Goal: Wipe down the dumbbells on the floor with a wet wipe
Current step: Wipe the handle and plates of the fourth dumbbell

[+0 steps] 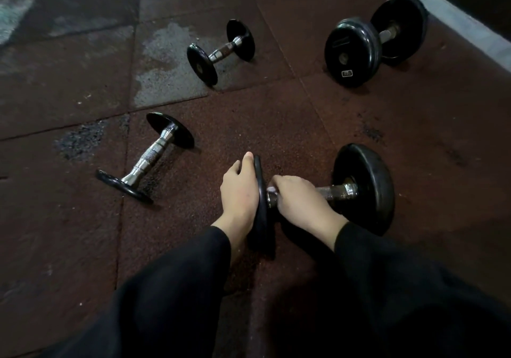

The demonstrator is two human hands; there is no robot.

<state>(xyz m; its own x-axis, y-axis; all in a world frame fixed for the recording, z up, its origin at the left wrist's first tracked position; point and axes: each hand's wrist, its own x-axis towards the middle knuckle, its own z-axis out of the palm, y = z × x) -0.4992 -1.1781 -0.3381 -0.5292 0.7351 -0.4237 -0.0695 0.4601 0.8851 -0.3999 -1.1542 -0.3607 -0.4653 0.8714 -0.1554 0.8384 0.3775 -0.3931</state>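
Note:
A black-plated dumbbell (362,186) lies on the floor right in front of me. My left hand (239,192) grips the rim of its near plate, thumb over the top edge. My right hand (300,198) is curled round the metal handle close to that plate, and a small bit of white wet wipe (272,190) shows under its fingers. Three more dumbbells lie around: a chrome-handled one (149,156) to the left, a small one (221,51) further back, and a large thick one (373,39) at the back right.
The floor is dark red rubber tiling (276,114) with worn grey patches (163,62) at the back left. A pale raised edge (470,17) runs along the top right corner. My black sleeves fill the bottom of the view.

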